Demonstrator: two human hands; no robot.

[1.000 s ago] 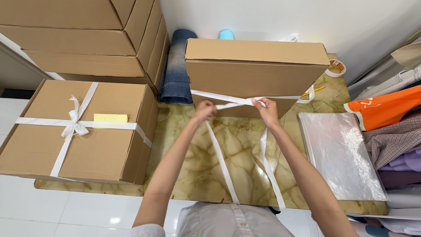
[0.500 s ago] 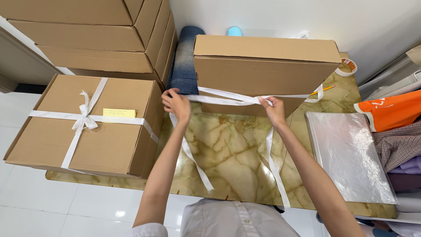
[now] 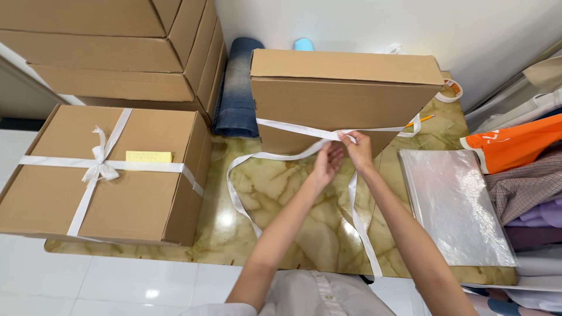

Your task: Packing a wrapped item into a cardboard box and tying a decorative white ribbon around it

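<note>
A plain brown cardboard box (image 3: 345, 93) stands centre; left, a ribbon-tied brown box (image 3: 105, 172) bears a yellow label (image 3: 148, 157), before stacked cartons (image 3: 117, 47).

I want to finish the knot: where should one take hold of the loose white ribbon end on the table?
Pinch the loose ribbon tail flat between fingers near the left hand, coming from above. It lies as a flat loop on the marble table, clear of the box.

Support surface: low green-and-cream marbled table (image 3: 281, 205), glossy, set on white floor tiles (image 3: 117, 281). Carried directly on it: brown cardboard box (image 3: 345, 93) at the back, ribbon-tied cardboard box (image 3: 105, 175) at the left edge, clear plastic bag (image 3: 451, 205) at the right, tape roll (image 3: 452, 89) and pencil (image 3: 420, 120) at the far right corner. Loose white ribbon (image 3: 240, 199) is trailed across the middle.
</note>
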